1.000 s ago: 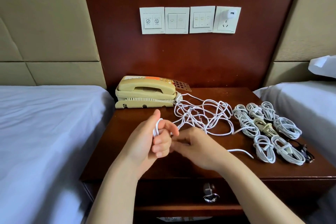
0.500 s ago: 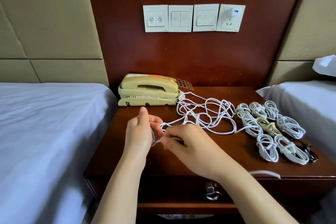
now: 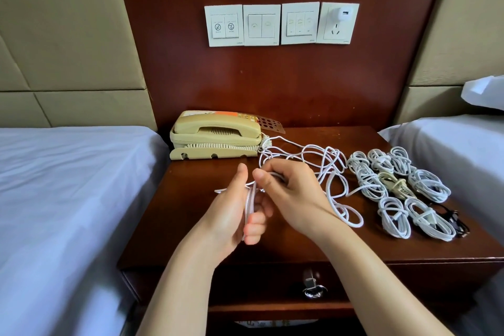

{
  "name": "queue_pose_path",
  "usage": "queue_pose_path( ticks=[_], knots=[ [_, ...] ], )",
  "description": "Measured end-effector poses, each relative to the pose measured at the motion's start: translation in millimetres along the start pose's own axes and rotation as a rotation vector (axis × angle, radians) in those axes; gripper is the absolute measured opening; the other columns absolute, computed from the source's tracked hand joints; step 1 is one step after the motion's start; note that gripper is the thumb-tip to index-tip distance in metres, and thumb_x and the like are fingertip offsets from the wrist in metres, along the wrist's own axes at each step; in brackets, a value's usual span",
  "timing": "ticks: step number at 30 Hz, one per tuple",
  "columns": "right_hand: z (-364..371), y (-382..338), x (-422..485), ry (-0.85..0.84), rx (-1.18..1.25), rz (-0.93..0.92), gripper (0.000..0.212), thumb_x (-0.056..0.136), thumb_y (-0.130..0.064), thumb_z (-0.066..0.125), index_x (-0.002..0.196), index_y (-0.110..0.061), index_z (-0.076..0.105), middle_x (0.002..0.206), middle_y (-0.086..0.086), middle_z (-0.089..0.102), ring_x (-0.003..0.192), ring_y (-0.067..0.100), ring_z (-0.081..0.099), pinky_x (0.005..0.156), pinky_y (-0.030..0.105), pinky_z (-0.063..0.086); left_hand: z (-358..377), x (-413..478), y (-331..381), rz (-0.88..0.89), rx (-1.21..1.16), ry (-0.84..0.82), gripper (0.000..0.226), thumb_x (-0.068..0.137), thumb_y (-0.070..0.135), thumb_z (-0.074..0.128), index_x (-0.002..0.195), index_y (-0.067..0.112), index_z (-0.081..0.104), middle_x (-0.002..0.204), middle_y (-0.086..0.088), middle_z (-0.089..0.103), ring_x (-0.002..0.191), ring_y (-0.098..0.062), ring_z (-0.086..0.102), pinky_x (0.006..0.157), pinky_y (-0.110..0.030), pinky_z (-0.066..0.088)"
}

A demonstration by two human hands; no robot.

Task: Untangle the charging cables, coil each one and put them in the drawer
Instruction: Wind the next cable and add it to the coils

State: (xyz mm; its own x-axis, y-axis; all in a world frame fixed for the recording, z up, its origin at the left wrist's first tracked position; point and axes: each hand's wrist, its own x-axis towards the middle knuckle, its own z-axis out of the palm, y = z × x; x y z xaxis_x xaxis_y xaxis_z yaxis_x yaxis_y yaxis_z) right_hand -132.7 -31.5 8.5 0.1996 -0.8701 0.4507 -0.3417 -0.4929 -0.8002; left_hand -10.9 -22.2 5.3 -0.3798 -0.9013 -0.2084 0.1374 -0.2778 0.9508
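Loops of a white charging cable (image 3: 250, 200) lie wound around my left hand (image 3: 234, 213), which holds them above the wooden nightstand (image 3: 191, 215). My right hand (image 3: 291, 194) grips the same cable just right of the left thumb. The cable's slack trails right into a tangled white pile (image 3: 316, 161) behind my right hand. Several coiled white cables (image 3: 395, 185) lie in rows at the right of the nightstand top. The drawer (image 3: 272, 284), shut, shows below the top with a metal pull (image 3: 313, 288).
A beige telephone (image 3: 215, 139) stands at the back left of the nightstand. A small black cable (image 3: 455, 224) lies by the right edge. White beds (image 3: 68, 199) flank the nightstand on both sides. Wall switches and a plugged-in charger (image 3: 342, 15) are above.
My right hand has carried the cable up and over my left hand, adding to the loops there. The slack has slid from the front edge back toward the pile.
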Motion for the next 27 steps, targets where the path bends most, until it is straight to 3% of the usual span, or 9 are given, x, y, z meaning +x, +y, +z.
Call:
queue_pose_path(
  ticks=[4, 7, 11, 13, 16, 19, 22, 27],
  knots=[
    [0, 13, 8, 0.046, 0.015, 0.001, 0.037, 0.092, -0.023, 0.058, 0.057, -0.022, 0.049, 0.045, -0.012, 0.042, 0.047, 0.003, 0.036, 0.05, 0.017, 0.029, -3, -6, 1, -0.022, -0.077, -0.107, 0.066, 0.09, 0.058, 0.026, 0.05, 0.011, 0.049, 0.039, 0.005, 0.023, 0.03, -0.004, 0.02, 0.032, -0.016, 0.017],
    [1, 21, 7, -0.006, 0.037, -0.001, 0.038, 0.094, -0.024, 0.052, 0.06, -0.009, 0.053, 0.052, -0.006, 0.042, 0.051, 0.002, 0.035, 0.052, 0.018, 0.029, -3, -10, 3, 0.022, -0.096, -0.15, 0.055, 0.089, 0.049, 0.035, 0.049, 0.013, 0.047, 0.039, 0.006, 0.022, 0.03, -0.002, 0.02, 0.031, -0.015, 0.019],
    [9, 27, 1, -0.118, 0.027, 0.044, 0.044, 0.096, -0.022, 0.046, 0.07, 0.013, 0.051, 0.056, 0.004, 0.038, 0.051, 0.003, 0.03, 0.05, 0.019, 0.025, -6, -11, 6, 0.096, -0.193, -0.126, 0.055, 0.097, 0.035, 0.03, 0.048, 0.014, 0.044, 0.04, 0.007, 0.021, 0.03, -0.002, 0.019, 0.03, -0.015, 0.021],
    [12, 26, -2, -0.181, -0.019, 0.069, 0.043, 0.094, -0.027, 0.044, 0.072, 0.009, 0.052, 0.057, 0.002, 0.04, 0.052, 0.004, 0.031, 0.053, 0.021, 0.028, -7, -10, 7, 0.119, -0.247, -0.073, 0.058, 0.099, 0.032, 0.028, 0.047, 0.013, 0.045, 0.039, 0.006, 0.021, 0.029, -0.003, 0.019, 0.03, -0.014, 0.022],
    [10, 18, -6, -0.293, -0.12, 0.1, 0.032, 0.098, -0.015, 0.045, 0.069, -0.007, 0.056, 0.053, -0.01, 0.046, 0.051, 0.002, 0.039, 0.059, 0.021, 0.033, -8, -7, 8, 0.161, -0.296, 0.036, 0.061, 0.101, 0.029, 0.027, 0.045, 0.012, 0.045, 0.037, 0.005, 0.022, 0.028, -0.004, 0.021, 0.03, -0.014, 0.021],
    [6, 6, -12, -0.387, -0.237, 0.122, 0.033, 0.097, -0.014, 0.046, 0.068, -0.023, 0.058, 0.053, -0.019, 0.053, 0.054, -0.002, 0.047, 0.06, 0.015, 0.034, -8, -5, 9, 0.193, -0.361, 0.129, 0.062, 0.102, 0.029, 0.026, 0.046, 0.011, 0.045, 0.035, 0.006, 0.025, 0.026, -0.003, 0.022, 0.029, -0.013, 0.021],
    [7, -4, -20, -0.432, -0.411, 0.062, 0.023, 0.097, -0.026, 0.049, 0.083, -0.018, 0.065, 0.07, -0.007, 0.061, 0.065, 0.007, 0.052, 0.064, 0.026, 0.043, -13, -3, 10, 0.212, -0.345, 0.233, 0.057, 0.102, 0.035, 0.024, 0.052, 0.012, 0.039, 0.035, 0.008, 0.025, 0.026, -0.002, 0.021, 0.029, -0.012, 0.019],
    [9, -18, -26, -0.469, -0.481, -0.029, 0.03, 0.096, -0.033, 0.049, 0.086, -0.01, 0.066, 0.072, 0.004, 0.06, 0.065, 0.02, 0.05, 0.063, 0.036, 0.044, -22, 6, 11, 0.239, -0.302, 0.389, 0.052, 0.103, 0.037, 0.02, 0.063, 0.008, 0.038, 0.033, 0.008, 0.025, 0.025, -0.003, 0.022, 0.031, -0.01, 0.02]
  ],
)
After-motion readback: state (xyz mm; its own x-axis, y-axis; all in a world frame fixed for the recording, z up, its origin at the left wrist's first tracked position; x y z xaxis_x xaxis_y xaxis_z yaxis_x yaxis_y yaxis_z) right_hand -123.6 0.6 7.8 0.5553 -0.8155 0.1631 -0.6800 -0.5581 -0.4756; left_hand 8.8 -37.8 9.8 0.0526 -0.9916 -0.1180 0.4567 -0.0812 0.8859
